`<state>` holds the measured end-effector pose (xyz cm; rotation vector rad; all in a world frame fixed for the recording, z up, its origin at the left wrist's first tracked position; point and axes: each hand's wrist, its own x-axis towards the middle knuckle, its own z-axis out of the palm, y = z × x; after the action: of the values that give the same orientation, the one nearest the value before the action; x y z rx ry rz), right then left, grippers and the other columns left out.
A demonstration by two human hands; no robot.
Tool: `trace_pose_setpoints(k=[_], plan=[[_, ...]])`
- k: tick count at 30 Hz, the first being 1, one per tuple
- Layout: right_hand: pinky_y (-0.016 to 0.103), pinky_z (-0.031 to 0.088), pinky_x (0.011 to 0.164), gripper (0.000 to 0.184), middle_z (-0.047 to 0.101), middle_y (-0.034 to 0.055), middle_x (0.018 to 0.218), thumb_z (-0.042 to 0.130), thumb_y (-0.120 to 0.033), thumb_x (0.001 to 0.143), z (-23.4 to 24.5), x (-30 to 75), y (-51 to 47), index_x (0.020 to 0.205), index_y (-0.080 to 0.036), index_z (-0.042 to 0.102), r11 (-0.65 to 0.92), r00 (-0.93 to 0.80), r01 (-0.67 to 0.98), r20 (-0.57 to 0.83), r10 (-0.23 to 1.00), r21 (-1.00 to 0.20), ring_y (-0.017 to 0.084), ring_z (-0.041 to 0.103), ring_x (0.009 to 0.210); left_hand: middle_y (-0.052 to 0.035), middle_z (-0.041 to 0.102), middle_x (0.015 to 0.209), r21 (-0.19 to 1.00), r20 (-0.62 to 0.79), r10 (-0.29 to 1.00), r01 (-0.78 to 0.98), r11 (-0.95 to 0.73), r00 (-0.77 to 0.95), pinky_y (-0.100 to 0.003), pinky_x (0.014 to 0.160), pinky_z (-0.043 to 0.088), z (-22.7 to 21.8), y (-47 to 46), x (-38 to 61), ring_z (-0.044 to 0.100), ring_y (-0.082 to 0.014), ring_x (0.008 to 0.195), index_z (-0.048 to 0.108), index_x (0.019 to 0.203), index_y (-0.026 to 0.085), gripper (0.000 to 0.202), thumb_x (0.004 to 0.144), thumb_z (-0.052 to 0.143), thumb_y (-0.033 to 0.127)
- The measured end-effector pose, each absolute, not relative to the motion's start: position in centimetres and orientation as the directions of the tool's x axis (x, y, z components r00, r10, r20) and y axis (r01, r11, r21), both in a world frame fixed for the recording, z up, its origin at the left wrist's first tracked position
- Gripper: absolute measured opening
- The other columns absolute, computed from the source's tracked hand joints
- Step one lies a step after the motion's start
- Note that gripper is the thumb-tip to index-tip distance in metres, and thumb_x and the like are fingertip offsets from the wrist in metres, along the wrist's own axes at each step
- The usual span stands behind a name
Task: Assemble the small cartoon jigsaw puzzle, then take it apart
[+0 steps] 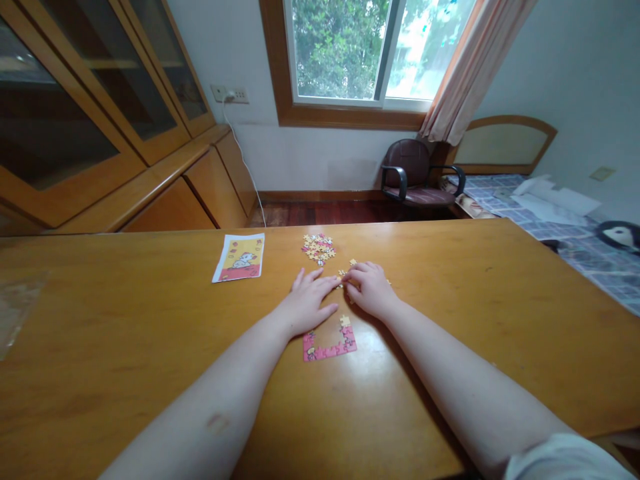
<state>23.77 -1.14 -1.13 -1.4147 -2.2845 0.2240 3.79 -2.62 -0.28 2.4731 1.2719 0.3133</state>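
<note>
As the left hand lies spread, the right hand bunches at its three o'clock by loose pieces, any pinch impossible to tell, and the pink puzzle border, at the left's five o'clock, could split should that hand drag back.

The wooden counter carries a card, a heap of pieces right of it, loose pieces nearer, a joined border (mostly pink, yellow at one end) nearest, and clear plastic at far left.
</note>
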Motion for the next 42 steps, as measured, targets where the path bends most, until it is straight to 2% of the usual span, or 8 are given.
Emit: trace_pose_setpoints(k=[11,20,26,33,42], plan=[[0.035,0.033,0.085,0.016,0.066,0.0041,0.095,0.055,-0.019,0.083,-0.99,23.82,-1.19,0.086,-0.022,0.071,0.468,-0.394,0.81,0.264,0.881,-0.354,0.02,0.052,0.09,-0.0027,0.052,0.138,0.406,0.037,0.825,0.745,-0.528,0.564,-0.059,0.114,0.009,-0.4,-2.56,3.75,0.031,-0.0281,0.137,0.049,0.131,0.029,0.049,0.084,0.053,0.042],[0.035,0.034,0.086,0.015,0.066,0.0043,0.095,0.055,-0.021,0.084,-0.82,23.87,-1.34,0.087,-0.021,0.069,0.486,-0.399,0.79,0.288,0.871,-0.374,0.02,0.052,0.09,-0.0062,0.048,0.141,0.411,0.079,0.839,0.749,-0.52,0.539,-0.055,0.115,0.012,-0.15,-2.59,3.83,0.031,-0.0257,0.136,0.044,0.135,0.024,0.051,0.087,0.048,0.042],[0.036,0.033,0.087,0.015,0.065,0.0043,0.099,0.056,-0.024,0.084,-0.86,23.94,-1.45,0.087,-0.024,0.071,0.54,-0.465,0.758,0.276,0.841,-0.367,0.02,0.051,0.093,-0.0074,0.045,0.143,0.366,0.074,0.864,0.793,-0.488,0.498,-0.058,0.114,0.012,-0.53,-2.48,3.76,0.03,-0.0283,0.137,0.051,0.129,0.025,0.047,0.086,0.049,0.044],[0.036,0.034,0.087,0.016,0.065,0.0045,0.099,0.056,-0.024,0.085,-0.94,23.97,-1.39,0.087,-0.023,0.071,0.523,-0.45,0.775,0.272,0.851,-0.354,0.02,0.051,0.093,-0.0081,0.041,0.146,0.329,0.032,0.869,0.815,-0.477,0.495,-0.059,0.113,0.012,-0.53,-2.48,3.84,0.027,-0.0302,0.138,0.048,0.134,0.028,0.051,0.087,0.048,0.045],[0.036,0.034,0.086,0.016,0.065,0.0049,0.099,0.055,-0.024,0.085,-0.96,24.0,-1.33,0.086,-0.023,0.071,0.521,-0.45,0.782,0.268,0.852,-0.341,0.02,0.051,0.092,-0.0088,0.043,0.144,0.323,0.033,0.872,0.82,-0.472,0.489,-0.06,0.112,0.013,-0.57,-2.5,3.83,0.028,-0.0307,0.138,0.05,0.132,0.029,0.049,0.085,0.051,0.045]])
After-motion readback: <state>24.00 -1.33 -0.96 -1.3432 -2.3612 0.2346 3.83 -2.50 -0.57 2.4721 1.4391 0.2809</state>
